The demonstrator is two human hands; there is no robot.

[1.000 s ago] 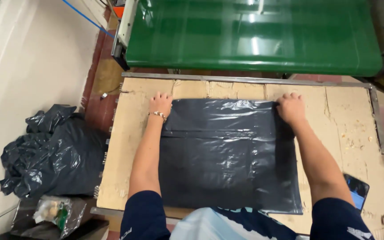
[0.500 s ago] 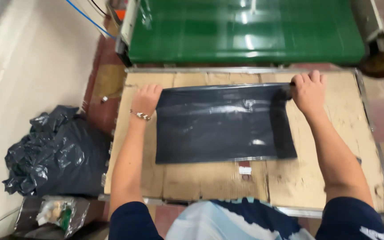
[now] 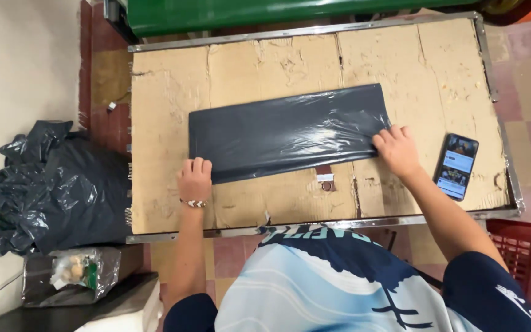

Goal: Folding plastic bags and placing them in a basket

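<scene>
both arms are extended forward from the torso, elbows lightly bent. the left hand (image 3: 195,179) is laid palm down, fingers together and pointing away, a beaded band seen at the wrist. the right hand (image 3: 397,150) is set palm down too, fingers spread and angled inward.

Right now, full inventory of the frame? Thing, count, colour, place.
folded plastic bag: 1, glossy black, centre of table, lying flat
table: 1, metal-framed, topped with worn brown cardboard
phone: 1, dark, screen lit, table's right edge
pile of bags: 1, crumpled black, floor at left
clear bag: 1, holding scraps, lower left
green machine: 1, beyond table
red crate: 1, lower right
left hand: at the bag's near left corner
right hand: fingers on the near right corner
</scene>
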